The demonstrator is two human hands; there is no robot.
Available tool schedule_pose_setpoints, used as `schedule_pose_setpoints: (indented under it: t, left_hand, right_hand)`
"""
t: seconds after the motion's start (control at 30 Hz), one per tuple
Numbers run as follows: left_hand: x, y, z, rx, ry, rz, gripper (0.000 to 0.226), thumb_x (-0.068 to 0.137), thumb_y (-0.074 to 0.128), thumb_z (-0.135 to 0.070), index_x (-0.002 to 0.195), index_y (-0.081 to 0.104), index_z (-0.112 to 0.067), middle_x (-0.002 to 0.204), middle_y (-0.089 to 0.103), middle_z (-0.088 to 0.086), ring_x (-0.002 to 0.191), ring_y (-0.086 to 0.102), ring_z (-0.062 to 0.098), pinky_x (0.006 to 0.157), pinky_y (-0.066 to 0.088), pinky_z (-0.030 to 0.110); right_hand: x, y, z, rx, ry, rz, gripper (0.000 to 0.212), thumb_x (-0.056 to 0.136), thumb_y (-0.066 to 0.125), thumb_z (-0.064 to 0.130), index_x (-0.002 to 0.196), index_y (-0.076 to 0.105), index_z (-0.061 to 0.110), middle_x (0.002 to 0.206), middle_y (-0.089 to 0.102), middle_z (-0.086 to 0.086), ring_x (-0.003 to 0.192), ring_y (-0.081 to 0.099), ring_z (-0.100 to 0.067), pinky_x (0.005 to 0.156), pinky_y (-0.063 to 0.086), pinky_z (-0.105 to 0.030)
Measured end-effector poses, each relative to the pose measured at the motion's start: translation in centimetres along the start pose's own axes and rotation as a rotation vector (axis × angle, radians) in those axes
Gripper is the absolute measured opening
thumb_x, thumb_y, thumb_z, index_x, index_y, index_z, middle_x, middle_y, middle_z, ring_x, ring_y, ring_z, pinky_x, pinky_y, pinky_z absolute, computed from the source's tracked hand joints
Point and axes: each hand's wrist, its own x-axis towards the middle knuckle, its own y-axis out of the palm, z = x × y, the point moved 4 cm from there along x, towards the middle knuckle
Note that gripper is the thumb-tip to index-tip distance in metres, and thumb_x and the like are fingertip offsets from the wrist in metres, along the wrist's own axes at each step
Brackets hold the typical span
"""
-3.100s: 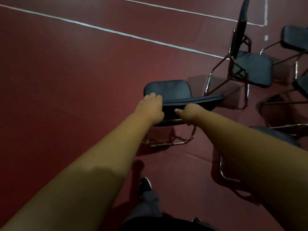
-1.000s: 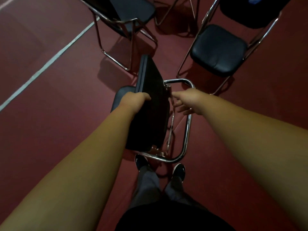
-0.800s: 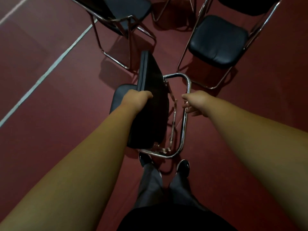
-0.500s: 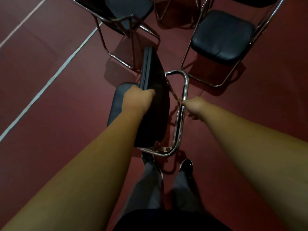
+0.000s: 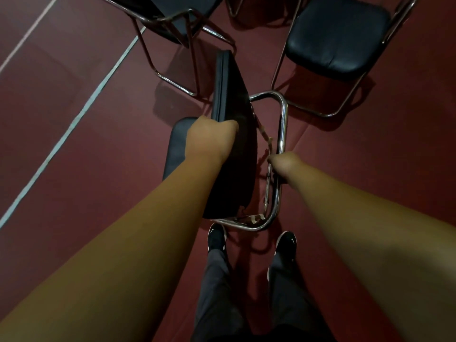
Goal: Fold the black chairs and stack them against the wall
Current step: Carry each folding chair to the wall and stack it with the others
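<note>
Dark red flooring (image 5: 86,181), crossed by a white painted line (image 5: 74,124), carries the work area; no wall is in view. At its centre stands the black padded folding chair with chrome tube frame (image 5: 240,174), partly collapsed, directly ahead of the person's two black shoes (image 5: 217,239). The left hand (image 5: 209,139) grips the upturned edge of the chair's black seat pad (image 5: 234,99), fingers curled over it. The right hand (image 5: 283,166) is closed round the chair's chrome leg loop (image 5: 283,119), just right of the pad. The step in hand appears to be closing the fold. To do it well, draw the leg loop toward the pad in one even motion while the left hand steadies the pad upright. Clear all fingers from the gap between tube and pad, where a pinch is likely. Confirm the frame lies flat before lifting. Beyond the chair, one open black-cushioned chair (image 5: 338,38) stands to the right and another open chair (image 5: 172,21) to the left, both near. Carry the folded chair away without striking their legs.
</note>
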Motion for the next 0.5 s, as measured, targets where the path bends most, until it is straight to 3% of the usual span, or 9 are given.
schedule_pose_setpoints:
  t: [0.17, 0.27, 0.4, 0.5]
  left_hand:
    - [0.3, -0.6, 0.7, -0.037, 0.009, 0.03, 0.04, 0.082, 0.069, -0.038, 0.11, 0.062, -0.011, 0.091, 0.064, 0.0, 0.083, 0.064, 0.021, 0.066, 0.049, 0.033]
    - [0.7, -1.3, 1.0, -0.063, -0.002, 0.052, 0.042, 0.081, 0.069, -0.038, 0.112, 0.062, -0.01, 0.092, 0.067, 0.002, 0.082, 0.066, 0.022, 0.067, 0.051, 0.033]
    - [1.2, -3.0, 2.4, -0.047, -0.005, 0.048, 0.032, 0.085, 0.069, -0.037, 0.104, 0.061, -0.012, 0.086, 0.063, 0.0, 0.077, 0.062, 0.018, 0.059, 0.043, 0.03]
    - [1.3, -3.9, 3.9, -0.061, 0.004, 0.044, 0.027, 0.086, 0.07, -0.036, 0.1, 0.061, -0.015, 0.084, 0.061, -0.004, 0.075, 0.06, 0.014, 0.061, 0.045, 0.029]
  right_hand:
    - [-1.2, 1.1, 1.1, 0.085, 0.04, -0.022, 0.032, 0.097, 0.056, 0.023, 0.123, 0.061, 0.006, 0.083, 0.056, -0.009, 0.075, 0.054, -0.027, 0.076, 0.051, -0.041]
    - [-2.3, 1.3, 1.5, 0.121, 0.083, -0.009, 0.026, 0.101, 0.055, 0.023, 0.122, 0.057, 0.009, 0.087, 0.053, -0.008, 0.076, 0.051, -0.024, 0.079, 0.048, -0.04]
    - [-2.5, 2.2, 1.5, 0.132, 0.087, -0.022, 0.032, 0.1, 0.059, 0.032, 0.124, 0.059, 0.011, 0.093, 0.056, -0.007, 0.09, 0.055, -0.025, 0.09, 0.055, -0.044]
    - [-3.6, 3.0, 2.1, 0.146, 0.083, -0.007, 0.038, 0.099, 0.062, 0.042, 0.123, 0.059, 0.013, 0.093, 0.057, -0.007, 0.088, 0.057, -0.024, 0.091, 0.055, -0.042]
